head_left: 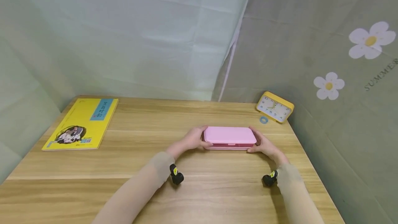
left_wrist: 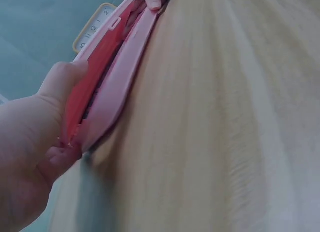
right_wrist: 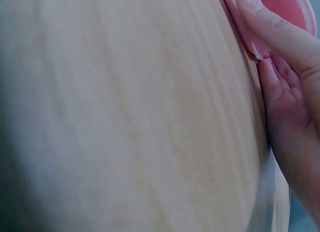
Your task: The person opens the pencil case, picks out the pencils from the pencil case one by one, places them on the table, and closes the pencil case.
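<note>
A pink pencil case [head_left: 229, 136] with rounded corners lies on the wooden table, its long front side facing me. In the left wrist view, the lid of the pencil case [left_wrist: 92, 84] stands a little raised from the base, leaving a dark gap along the front; what is inside cannot be made out. My left hand [head_left: 195, 138] grips the left end, thumb at the lid's front edge. At the opposite end my right hand [head_left: 262, 143] holds the case, its thumb [right_wrist: 275, 24] along the front of the base and the other fingers partly hidden.
Behind the case to the right, a yellow alarm clock [head_left: 275, 107] leans at the table's back corner beside a small blue ring [head_left: 263, 120]. A yellow book [head_left: 81, 123] lies at the far left. Cloth curtains [head_left: 149, 37] hang along the back and right edges.
</note>
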{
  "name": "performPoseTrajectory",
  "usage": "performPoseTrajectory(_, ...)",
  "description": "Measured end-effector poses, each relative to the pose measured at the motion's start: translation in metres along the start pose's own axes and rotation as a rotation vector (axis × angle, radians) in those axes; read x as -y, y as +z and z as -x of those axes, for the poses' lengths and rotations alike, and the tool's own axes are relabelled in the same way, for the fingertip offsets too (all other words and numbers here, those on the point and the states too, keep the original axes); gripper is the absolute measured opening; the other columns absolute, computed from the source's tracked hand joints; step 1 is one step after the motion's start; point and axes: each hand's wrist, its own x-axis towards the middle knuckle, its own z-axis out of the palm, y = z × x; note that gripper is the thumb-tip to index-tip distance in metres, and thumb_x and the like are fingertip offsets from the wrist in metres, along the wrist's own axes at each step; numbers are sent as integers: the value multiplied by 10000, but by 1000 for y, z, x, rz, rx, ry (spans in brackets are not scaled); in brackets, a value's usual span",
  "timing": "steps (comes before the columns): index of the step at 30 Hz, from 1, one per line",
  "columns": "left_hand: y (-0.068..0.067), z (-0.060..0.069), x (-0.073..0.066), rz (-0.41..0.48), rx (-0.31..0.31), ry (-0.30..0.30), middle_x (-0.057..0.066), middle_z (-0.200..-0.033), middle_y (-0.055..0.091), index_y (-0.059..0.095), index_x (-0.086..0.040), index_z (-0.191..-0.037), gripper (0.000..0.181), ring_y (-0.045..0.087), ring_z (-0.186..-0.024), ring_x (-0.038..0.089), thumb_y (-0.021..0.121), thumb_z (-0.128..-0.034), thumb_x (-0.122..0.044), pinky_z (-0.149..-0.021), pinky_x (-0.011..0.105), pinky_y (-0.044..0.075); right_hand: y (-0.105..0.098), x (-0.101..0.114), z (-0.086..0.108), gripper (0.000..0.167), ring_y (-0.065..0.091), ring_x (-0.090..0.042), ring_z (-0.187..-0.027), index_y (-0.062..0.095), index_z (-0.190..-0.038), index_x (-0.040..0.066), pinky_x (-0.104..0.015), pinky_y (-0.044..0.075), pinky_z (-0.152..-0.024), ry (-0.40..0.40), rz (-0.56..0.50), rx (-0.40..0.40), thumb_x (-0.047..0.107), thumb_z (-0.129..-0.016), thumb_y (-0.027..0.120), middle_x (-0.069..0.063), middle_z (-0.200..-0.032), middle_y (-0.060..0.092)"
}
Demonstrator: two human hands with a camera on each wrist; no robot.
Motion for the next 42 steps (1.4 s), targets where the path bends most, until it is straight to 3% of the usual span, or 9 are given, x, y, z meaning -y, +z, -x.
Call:
performPoseTrajectory(3,-5,-2,0,36,24,-6,268,-1328,571,447,114,-1383,834,565,-1220,345,823,-783,-325,-1082,425,438,-1,0,0,1065,133,-405,-1462,34,-1552,-11,-9,327,-969,-2,-12,4,11,-791,778,-245,-1623,22)
performPoseTrajectory(6,-11,-6,-1,19,32,20,202,-1167,668,558,93,-1280,707,635,-1049,265,815,-788,-344,-971,379,514,0,0,-1,1061,155,-377,-1454,30,-1554,-5,-28,342,-986,-7,-34,4,2,-795,771,-244,-1623,29)
performPoseTrajectory(10,-21,-10,-5,-36,55,58,105,-968,705,653,36,-1130,550,611,-808,154,803,-789,-368,-773,296,541,1,1,-1,1074,164,-346,-1457,28,-1553,-11,-44,337,-1013,-15,-50,2,-9,-783,777,-255,-1618,52)
performPoseTrajectory(12,-26,-11,-8,-42,73,69,111,-959,714,667,30,-1109,517,598,-761,140,792,-799,-365,-736,281,537,2,2,-1,1070,158,-346,-1459,28,-1553,-12,-48,332,-1023,-16,-59,1,-13,-784,772,-257,-1617,56)
performPoseTrajectory(17,-37,-15,-17,-66,93,84,162,-1092,724,675,32,-1167,513,638,-817,146,758,-839,-353,-808,295,550,1,1,0,1048,140,-399,-1460,22,-1553,-12,-58,350,-1021,-19,-90,-4,-45,-795,745,-274,-1608,86)
performPoseTrajectory(22,-50,-21,-24,-81,69,156,101,-1028,748,722,-7,-1091,356,691,-912,184,736,-871,-286,-856,307,561,1,-2,0,1028,95,-474,-1458,20,-1532,-68,-70,361,-1019,-29,-97,-2,-65,-793,735,-336,-1578,96)
performPoseTrajectory(26,-58,-27,-26,-50,2,183,103,-1013,753,729,-8,-1067,282,717,-913,201,735,-872,-211,-838,292,576,2,-3,0,1001,55,-481,-1463,24,-1519,-99,-75,335,-1044,-31,-86,4,-63,-803,723,-331,-1585,41)
performPoseTrajectory(37,-60,-41,-15,-67,-315,197,134,-987,743,749,-15,-978,169,708,-901,248,737,-836,-106,-838,326,579,4,-3,-1,1003,83,-430,-1486,28,-1547,-30,-67,324,-1042,-22,-96,-5,-41,-821,720,-262,-1616,42)
performPoseTrajectory(42,-55,-47,-9,-60,-370,169,145,-991,718,735,3,-1004,194,695,-903,258,738,-819,-57,-835,317,581,3,-3,-1,1004,82,-427,-1486,40,-1543,-42,-59,326,-1032,-22,-109,-13,-39,-812,728,-270,-1612,44)
